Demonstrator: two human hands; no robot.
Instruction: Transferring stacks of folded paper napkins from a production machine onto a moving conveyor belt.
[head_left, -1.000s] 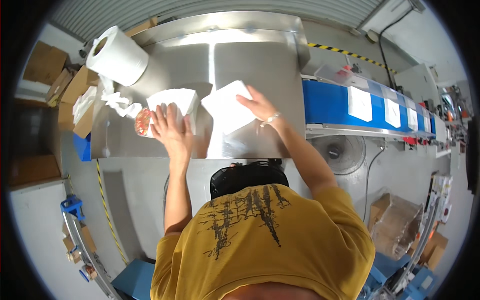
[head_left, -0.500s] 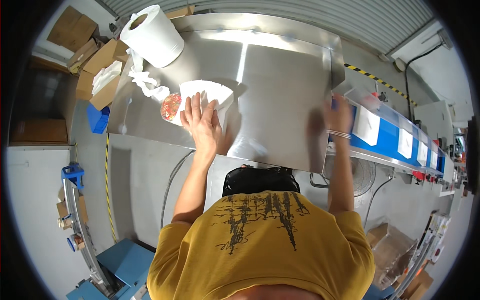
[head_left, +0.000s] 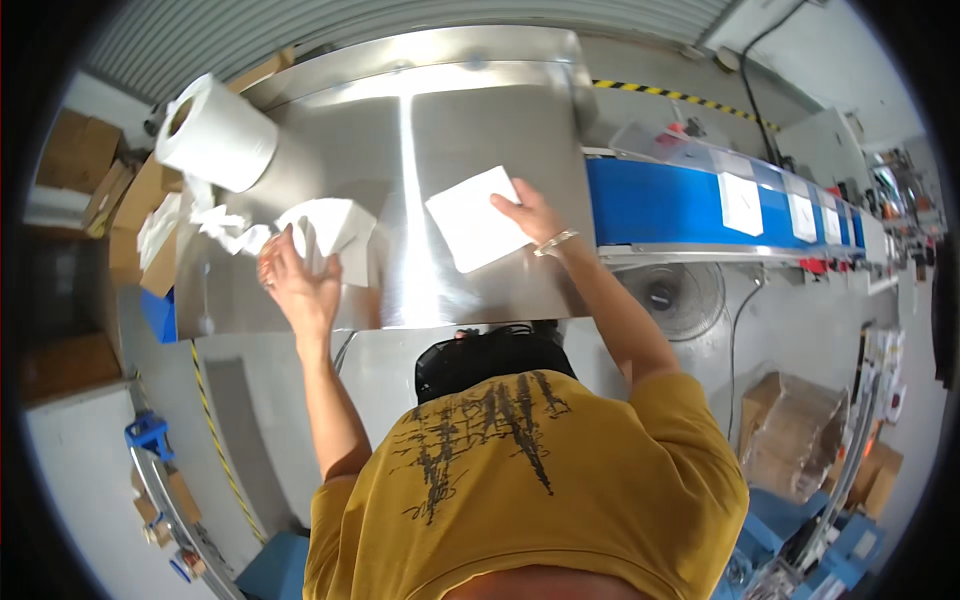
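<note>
Over the steel table's middle, my right hand (head_left: 532, 212) grips a flat white square packet (head_left: 478, 222) by its right edge, thumb on top. A bracelet circles that wrist. At the table's left, my left hand (head_left: 303, 288) is at the near left side of a pile of white packets (head_left: 343, 228). Its thumb and fingers are apart, and I see nothing held between them. The round red-patterned thing beside the pile is out of sight now, the left hand being over that area.
A large white paper roll (head_left: 225, 140) stands on the table's far left, with crumpled white paper (head_left: 225, 225) near it. To the right, a blue conveyor belt (head_left: 655, 205) carries several white packets (head_left: 740, 205) under a clear guard. Open cardboard boxes (head_left: 140, 215) lie beyond the left edge.
My right hand has come from the conveyor's near end to mid-table, a white packet now showing in it. The left hand has shifted from atop the pile to its left side. The view has turned rightward.
</note>
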